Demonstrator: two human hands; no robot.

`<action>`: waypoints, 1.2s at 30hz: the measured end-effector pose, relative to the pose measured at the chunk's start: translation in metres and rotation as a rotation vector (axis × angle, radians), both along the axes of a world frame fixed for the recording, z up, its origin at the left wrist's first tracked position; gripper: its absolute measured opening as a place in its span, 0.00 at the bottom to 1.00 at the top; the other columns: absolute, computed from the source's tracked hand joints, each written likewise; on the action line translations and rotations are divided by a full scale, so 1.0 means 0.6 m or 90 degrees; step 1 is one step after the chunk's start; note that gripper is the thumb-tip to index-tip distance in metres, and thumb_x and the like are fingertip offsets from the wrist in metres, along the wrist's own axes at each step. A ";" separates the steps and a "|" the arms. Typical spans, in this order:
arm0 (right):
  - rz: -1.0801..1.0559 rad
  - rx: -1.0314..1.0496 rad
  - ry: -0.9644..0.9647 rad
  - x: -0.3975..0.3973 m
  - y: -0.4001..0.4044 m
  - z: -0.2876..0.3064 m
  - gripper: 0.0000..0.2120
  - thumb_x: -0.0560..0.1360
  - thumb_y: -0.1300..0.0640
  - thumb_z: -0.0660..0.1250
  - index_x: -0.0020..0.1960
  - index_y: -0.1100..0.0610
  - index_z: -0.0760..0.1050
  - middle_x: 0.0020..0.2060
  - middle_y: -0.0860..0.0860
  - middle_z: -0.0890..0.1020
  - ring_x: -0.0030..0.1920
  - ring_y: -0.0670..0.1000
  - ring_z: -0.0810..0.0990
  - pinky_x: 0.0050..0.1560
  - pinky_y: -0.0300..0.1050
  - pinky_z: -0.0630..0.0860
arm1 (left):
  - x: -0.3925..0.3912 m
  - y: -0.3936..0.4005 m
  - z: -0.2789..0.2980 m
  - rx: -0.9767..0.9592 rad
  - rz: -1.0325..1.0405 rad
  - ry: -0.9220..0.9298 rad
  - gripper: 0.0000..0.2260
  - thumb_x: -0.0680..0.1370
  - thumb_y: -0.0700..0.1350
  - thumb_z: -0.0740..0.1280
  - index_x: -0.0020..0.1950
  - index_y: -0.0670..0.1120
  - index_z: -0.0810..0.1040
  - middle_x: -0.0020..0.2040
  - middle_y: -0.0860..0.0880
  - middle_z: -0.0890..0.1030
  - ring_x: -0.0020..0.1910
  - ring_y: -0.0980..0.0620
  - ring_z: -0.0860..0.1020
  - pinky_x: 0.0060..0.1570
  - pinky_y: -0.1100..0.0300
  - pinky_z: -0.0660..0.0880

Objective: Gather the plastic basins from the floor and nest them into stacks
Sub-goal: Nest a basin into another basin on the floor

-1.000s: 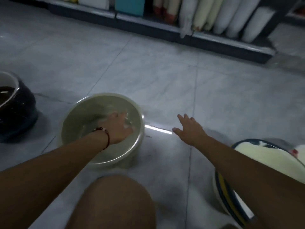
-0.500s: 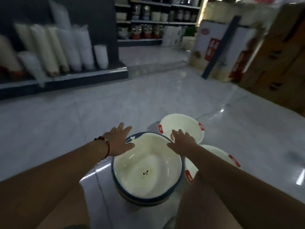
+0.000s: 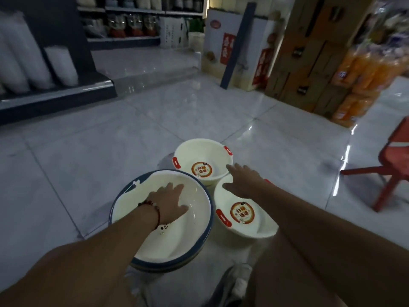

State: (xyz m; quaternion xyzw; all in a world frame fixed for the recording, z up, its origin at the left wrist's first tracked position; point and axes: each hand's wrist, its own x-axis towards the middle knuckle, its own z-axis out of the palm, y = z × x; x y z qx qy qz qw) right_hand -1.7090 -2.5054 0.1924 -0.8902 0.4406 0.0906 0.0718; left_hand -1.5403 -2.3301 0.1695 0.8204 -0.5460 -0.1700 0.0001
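Three cream basins sit together on the tiled floor. The nearest is a large blue-rimmed basin [image 3: 199,220], resting on top of other rims as a stack. My left hand [image 3: 170,201] lies inside it with fingers spread flat. To its right sits a white basin with red handles [image 3: 263,227] and a round orange sticker. A second, matching white basin [image 3: 190,151] stands just behind. My right hand [image 3: 243,183] hovers with straight fingers over the gap between the two white basins, holding nothing.
A red plastic stool [image 3: 394,162] stands at the right. Cardboard boxes [image 3: 309,54] and packs of orange bottles [image 3: 363,85] line the far right. A dark shelf base [image 3: 57,94] with white rolls runs along the left. My knee and shoe [image 3: 239,282] are below the basins.
My view swung from a translucent basin on the left to the cream basins. My left hand moved from the blue rim into the basin; my right hand moved right, off it, over the white basins.
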 end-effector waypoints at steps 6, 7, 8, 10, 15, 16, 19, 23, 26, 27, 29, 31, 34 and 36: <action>-0.014 0.089 -0.033 0.062 0.015 -0.080 0.31 0.77 0.45 0.67 0.76 0.49 0.62 0.72 0.51 0.71 0.67 0.57 0.73 0.66 0.58 0.73 | 0.014 -0.054 -0.028 -0.083 0.023 -0.001 0.30 0.79 0.58 0.61 0.78 0.53 0.56 0.76 0.47 0.66 0.72 0.44 0.68 0.69 0.47 0.68; -0.003 0.087 -0.067 0.073 0.015 -0.095 0.28 0.76 0.47 0.68 0.74 0.49 0.65 0.69 0.50 0.75 0.64 0.56 0.76 0.64 0.57 0.75 | 0.016 -0.064 -0.035 -0.079 0.023 -0.011 0.30 0.79 0.58 0.62 0.78 0.53 0.56 0.75 0.47 0.66 0.71 0.44 0.68 0.69 0.47 0.68; 0.000 0.084 -0.096 0.087 0.012 -0.104 0.26 0.77 0.50 0.68 0.73 0.49 0.67 0.67 0.50 0.76 0.62 0.55 0.78 0.63 0.55 0.76 | 0.019 -0.078 -0.037 -0.078 0.025 -0.021 0.30 0.79 0.59 0.62 0.78 0.53 0.56 0.75 0.46 0.66 0.71 0.44 0.68 0.69 0.46 0.68; -0.008 0.070 -0.135 0.115 0.000 -0.110 0.24 0.77 0.55 0.67 0.73 0.49 0.68 0.65 0.49 0.78 0.61 0.56 0.79 0.62 0.55 0.77 | 0.024 -0.109 -0.040 -0.064 0.033 -0.037 0.32 0.79 0.59 0.62 0.79 0.52 0.55 0.77 0.44 0.63 0.73 0.42 0.65 0.71 0.44 0.66; -0.098 0.195 -0.134 0.157 -0.079 -0.136 0.26 0.77 0.56 0.69 0.73 0.50 0.67 0.63 0.51 0.78 0.54 0.55 0.81 0.55 0.52 0.81 | 0.057 -0.181 -0.064 -0.036 0.058 -0.001 0.30 0.78 0.58 0.63 0.78 0.52 0.58 0.75 0.44 0.66 0.72 0.41 0.67 0.68 0.43 0.69; -0.128 0.248 -0.149 0.160 -0.097 -0.141 0.23 0.78 0.56 0.67 0.72 0.52 0.69 0.62 0.52 0.78 0.54 0.54 0.80 0.56 0.49 0.80 | 0.062 -0.193 -0.069 -0.035 0.063 0.018 0.29 0.78 0.58 0.63 0.77 0.52 0.60 0.74 0.44 0.67 0.71 0.41 0.68 0.67 0.43 0.70; -0.381 0.478 -0.333 0.167 -0.134 -0.173 0.13 0.78 0.59 0.66 0.62 0.56 0.72 0.55 0.52 0.78 0.47 0.49 0.75 0.45 0.42 0.73 | 0.069 -0.232 -0.080 -0.049 0.065 0.075 0.26 0.79 0.55 0.63 0.75 0.51 0.63 0.70 0.45 0.70 0.67 0.42 0.70 0.64 0.44 0.73; -0.678 0.725 -0.611 0.192 -0.148 -0.262 0.21 0.74 0.55 0.70 0.66 0.55 0.72 0.57 0.53 0.80 0.55 0.53 0.79 0.45 0.45 0.75 | 0.077 -0.286 -0.091 -0.089 0.085 0.125 0.25 0.78 0.55 0.63 0.74 0.51 0.64 0.65 0.46 0.74 0.62 0.43 0.74 0.60 0.43 0.76; -0.685 0.685 -0.639 0.209 -0.172 -0.317 0.20 0.72 0.55 0.71 0.63 0.57 0.76 0.52 0.53 0.81 0.47 0.52 0.80 0.43 0.43 0.78 | 0.083 -0.313 -0.104 -0.042 0.090 0.128 0.23 0.78 0.54 0.62 0.72 0.52 0.65 0.64 0.45 0.72 0.62 0.41 0.72 0.61 0.43 0.74; -0.696 0.697 -0.652 0.216 -0.184 -0.330 0.21 0.71 0.54 0.70 0.63 0.57 0.75 0.55 0.54 0.81 0.51 0.53 0.81 0.48 0.45 0.80 | 0.084 -0.319 -0.110 -0.019 0.084 0.122 0.23 0.78 0.55 0.61 0.72 0.51 0.64 0.65 0.45 0.71 0.63 0.42 0.71 0.61 0.43 0.73; -0.719 0.730 -0.652 0.230 -0.210 -0.350 0.22 0.71 0.52 0.69 0.62 0.59 0.72 0.59 0.57 0.79 0.58 0.56 0.79 0.60 0.51 0.78 | 0.088 -0.327 -0.122 0.018 0.071 0.108 0.24 0.79 0.55 0.61 0.74 0.51 0.63 0.66 0.44 0.70 0.65 0.42 0.70 0.61 0.44 0.74; -0.738 0.808 -0.663 0.244 -0.229 -0.358 0.21 0.75 0.52 0.67 0.66 0.55 0.67 0.61 0.56 0.78 0.59 0.56 0.78 0.59 0.49 0.78 | 0.096 -0.331 -0.134 0.040 0.071 0.105 0.24 0.80 0.55 0.61 0.74 0.51 0.63 0.66 0.45 0.70 0.65 0.43 0.70 0.61 0.45 0.74; -0.807 0.893 -0.740 0.263 -0.249 -0.381 0.30 0.78 0.52 0.65 0.76 0.58 0.61 0.68 0.60 0.73 0.63 0.59 0.77 0.59 0.52 0.77 | 0.111 -0.335 -0.141 0.057 0.081 0.105 0.24 0.79 0.57 0.62 0.73 0.51 0.65 0.67 0.46 0.70 0.65 0.44 0.71 0.61 0.45 0.74; -0.875 0.924 -0.833 0.274 -0.258 -0.405 0.29 0.78 0.53 0.65 0.75 0.61 0.61 0.68 0.61 0.74 0.63 0.61 0.77 0.63 0.57 0.75 | 0.116 -0.337 -0.144 0.056 0.086 0.106 0.23 0.79 0.57 0.61 0.73 0.51 0.65 0.67 0.46 0.70 0.64 0.45 0.72 0.60 0.45 0.74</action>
